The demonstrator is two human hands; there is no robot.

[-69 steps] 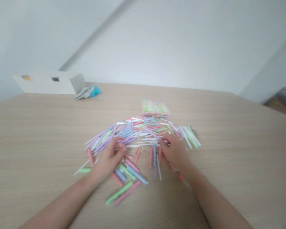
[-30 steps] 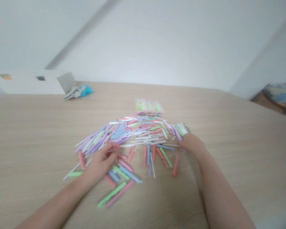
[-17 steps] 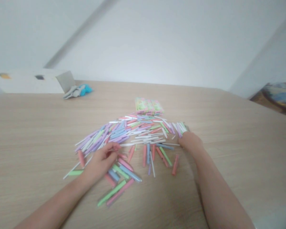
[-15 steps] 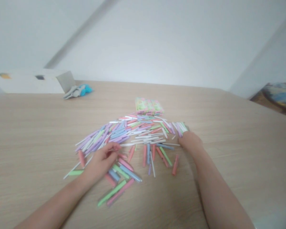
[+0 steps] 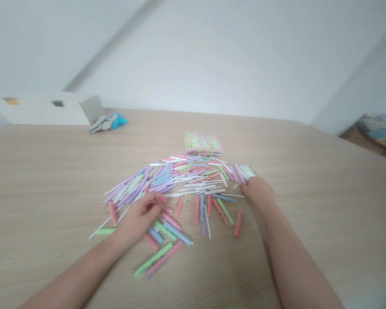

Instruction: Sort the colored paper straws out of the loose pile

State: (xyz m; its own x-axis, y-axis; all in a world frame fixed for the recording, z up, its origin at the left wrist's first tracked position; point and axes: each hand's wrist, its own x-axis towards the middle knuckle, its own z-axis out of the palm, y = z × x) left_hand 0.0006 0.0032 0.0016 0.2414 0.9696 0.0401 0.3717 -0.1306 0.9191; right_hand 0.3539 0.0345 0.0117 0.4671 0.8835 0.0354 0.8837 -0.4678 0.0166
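Wood-grain laminate table (image 5: 309,180), light tan, is carrying everything. Sprawling heap of pastel plastic pen barrels and thin white refills (image 5: 180,176) is lying mid-table, fanning L to R, w/ looser strays spilling toward the person.

Handling, judging by look: pieces are prob very light, stiff and smooth, so they'll likely be rolling and skating on the laminate. Pinching mid-length btwn thumb + forefinger is looking safest. Thin refills may be bending if levered, so sliding one clear and lifting by an end is looking better.

White rectangular box (image 5: 41,112) is sitting at the far-L side, well apart from the heap. Stack of green-and-pink printed packs (image 5: 202,143) is sitting just behind the heap; touching or not, can't tell. Grey-and-blue crumpled cloth (image 5: 107,122) is lying near the box.

Person's left hand (image 5: 138,216) is resting among the near strays, fingers curling in beside a pink barrel (image 5: 172,221); gripping anything or not, can't tell. Person's right hand (image 5: 259,191) is lying knuckles-up at the heap's R end, fingertips hidden against a bundle of white, green and purple sticks (image 5: 244,171); closed on them or not, can't tell.

Room: bare table is running wide both sides of the heap and btwn the forearms. Far edge is lying well behind the packs; near edge is out of frame. Red-pink barrel (image 5: 237,217) is lying just beside the R wrist, prob easy to knock.
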